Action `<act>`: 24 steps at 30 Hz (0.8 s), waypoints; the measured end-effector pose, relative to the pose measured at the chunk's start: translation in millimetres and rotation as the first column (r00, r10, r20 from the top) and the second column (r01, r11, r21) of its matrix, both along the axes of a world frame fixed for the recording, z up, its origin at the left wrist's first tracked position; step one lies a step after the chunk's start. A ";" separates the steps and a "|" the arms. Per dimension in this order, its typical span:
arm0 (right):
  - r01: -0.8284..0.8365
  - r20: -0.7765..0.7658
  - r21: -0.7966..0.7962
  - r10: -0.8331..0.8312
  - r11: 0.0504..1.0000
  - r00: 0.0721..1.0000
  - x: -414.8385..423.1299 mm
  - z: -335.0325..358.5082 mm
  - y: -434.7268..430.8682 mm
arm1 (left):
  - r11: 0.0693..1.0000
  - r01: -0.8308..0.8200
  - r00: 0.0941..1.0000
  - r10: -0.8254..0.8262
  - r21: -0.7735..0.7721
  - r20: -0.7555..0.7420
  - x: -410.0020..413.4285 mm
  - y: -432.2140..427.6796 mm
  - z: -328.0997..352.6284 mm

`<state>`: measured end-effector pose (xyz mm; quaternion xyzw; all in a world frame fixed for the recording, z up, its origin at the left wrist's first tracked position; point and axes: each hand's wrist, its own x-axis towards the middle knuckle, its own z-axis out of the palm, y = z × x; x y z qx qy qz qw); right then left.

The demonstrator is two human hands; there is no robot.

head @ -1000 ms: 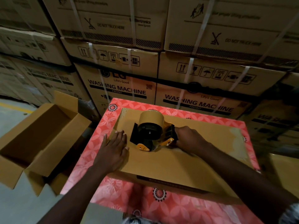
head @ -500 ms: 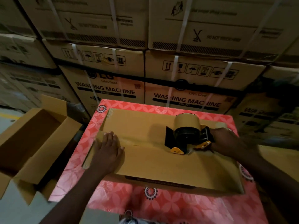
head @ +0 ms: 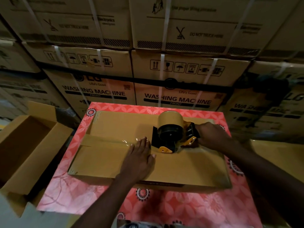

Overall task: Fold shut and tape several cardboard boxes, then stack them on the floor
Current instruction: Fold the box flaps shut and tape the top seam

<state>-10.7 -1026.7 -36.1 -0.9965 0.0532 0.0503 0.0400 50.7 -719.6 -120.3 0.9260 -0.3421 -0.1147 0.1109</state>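
Pink table point(head: 164, 208) — left hand point(head: 139, 157) flat on box point(head: 102, 160), now beside dispenser point(head: 171, 130) — right hand point(head: 212, 135) grips it.

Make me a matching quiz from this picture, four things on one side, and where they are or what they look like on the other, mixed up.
Things:
1. tape dispenser
2. left hand
3. open box
4. tablecloth

Descriptions:
a. pink with a flower pattern
b. lying flat on top of the closed box
c. gripped by the right hand
d. beside the pink cloth, on its left, flaps up

Pairs: 1-c, 2-b, 3-d, 4-a
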 end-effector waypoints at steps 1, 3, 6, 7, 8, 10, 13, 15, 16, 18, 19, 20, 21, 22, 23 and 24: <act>-0.006 0.008 0.044 0.005 0.999 1.000 -4.1 1.5 -1.9 | 1.000 0.001 1.000 -0.001 0.005 -0.001 -0.3 -0.3 0.1; -0.010 0.009 0.094 0.009 0.996 1.000 -11.7 3.3 -12.4 | 1.000 -0.001 1.000 0.001 0.007 0.001 -0.1 0.1 -0.7; -0.001 -0.013 0.022 0.001 1.000 1.000 -27.2 5.0 -42.0 | 1.000 -0.003 1.000 0.003 0.003 0.028 0.6 1.0 -2.4; 0.002 0.010 0.000 -0.002 1.000 1.000 -35.8 6.6 -55.9 | 1.000 -0.005 1.000 0.004 0.020 0.029 0.4 0.5 -2.2; 0.015 0.031 -0.023 -0.014 1.000 0.999 -45.9 8.2 -71.5 | 0.999 -0.002 1.000 0.000 0.044 0.025 0.4 -0.3 -2.1; 0.067 0.046 -0.070 -0.064 0.995 0.997 -66.0 13.3 -97.8 | 0.997 0.005 1.000 -0.006 0.074 0.020 -0.5 -0.7 1.3; 0.127 0.058 -0.035 -0.125 0.991 0.990 -84.1 13.1 -110.9 | 0.995 -0.053 0.997 0.049 0.084 0.052 -4.1 -5.9 2.3; 0.123 0.084 -0.014 -0.121 0.992 0.989 -86.3 5.7 -109.8 | 0.986 -0.134 0.988 0.125 0.097 0.090 -12.2 -22.6 1.8; 0.122 0.096 -0.011 -0.121 0.992 0.988 -85.8 2.7 -109.8 | 0.981 -0.159 0.986 0.151 0.113 0.075 -18.9 -36.0 2.8; 0.119 0.111 -0.008 -0.117 0.993 0.987 -84.8 -0.5 -110.6 | 0.980 -0.139 0.990 0.138 0.143 0.020 -36.3 -66.3 8.0; 0.113 0.121 -0.006 -0.111 0.994 0.986 -84.6 -1.6 -111.5 | 0.986 -0.109 0.994 0.109 0.126 0.010 -45.0 -82.0 9.5; 0.112 0.125 -0.007 -0.110 0.994 0.986 -85.1 -2.7 -113.0 | 0.992 -0.069 0.998 0.069 0.104 0.002 -53.2 -97.4 10.1; 0.106 0.133 -0.011 -0.103 0.994 0.986 -86.2 -2.5 -113.2 | 0.996 -0.021 1.000 0.022 0.085 -0.007 -60.4 -111.8 10.6; 0.099 0.144 -0.017 -0.096 0.995 0.985 -87.7 -2.0 -112.7 | 0.997 0.021 1.000 -0.020 0.070 -0.015 -67.1 -123.8 10.0; 0.093 0.145 -0.017 -0.090 0.996 0.985 -89.0 -2.2 -112.3 | 0.997 0.055 0.998 -0.054 0.056 -0.023 -72.6 -133.4 8.3; 0.090 0.145 -0.009 -0.087 0.996 0.986 -90.3 -2.6 -112.2 | 0.996 0.077 0.997 -0.075 0.048 -0.030 -76.7 -140.2 7.2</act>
